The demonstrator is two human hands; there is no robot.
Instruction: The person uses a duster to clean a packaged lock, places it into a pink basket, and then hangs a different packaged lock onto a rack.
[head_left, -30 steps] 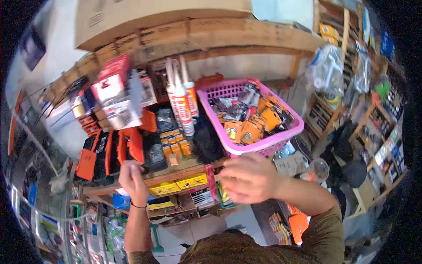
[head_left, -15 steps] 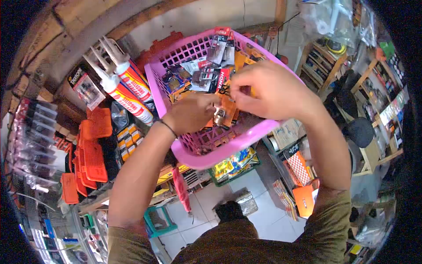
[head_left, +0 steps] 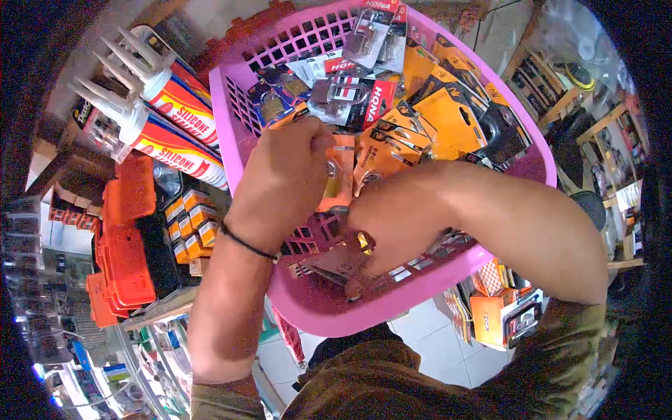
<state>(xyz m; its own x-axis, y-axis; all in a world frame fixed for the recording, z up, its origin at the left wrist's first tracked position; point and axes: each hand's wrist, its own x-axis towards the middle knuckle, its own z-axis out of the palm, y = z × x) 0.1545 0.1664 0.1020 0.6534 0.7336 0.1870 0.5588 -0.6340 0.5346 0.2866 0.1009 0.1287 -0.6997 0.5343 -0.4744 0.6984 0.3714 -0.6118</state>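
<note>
A pink plastic basket (head_left: 364,318) full of carded padlocks fills the middle of the head view. My left hand (head_left: 287,161) is inside its left part, fingers curled at the upper edge of an orange padlock pack (head_left: 341,171). Lower down, my right hand (head_left: 399,217) reaches into the basket's near part with its fingers bent downward. A flat grey-brown packet (head_left: 329,264) lies between its thumb and fingers, partly hidden. Something small and yellow (head_left: 365,243) shows at the fingers. Around them are red-and-white padlock packs (head_left: 350,98) and more orange packs (head_left: 448,122).
Silicone tubes (head_left: 175,143) stand left of the basket, above an orange-red case (head_left: 126,245) and stacked small orange-and-white boxes (head_left: 190,225). Below the basket's right rim is an orange box (head_left: 488,318). Wooden shelves (head_left: 553,91) line the right side.
The view has come closer to the basket. My right hand has moved down from above the packs into the near part of the basket. My left hand remains near the orange padlock pack.
</note>
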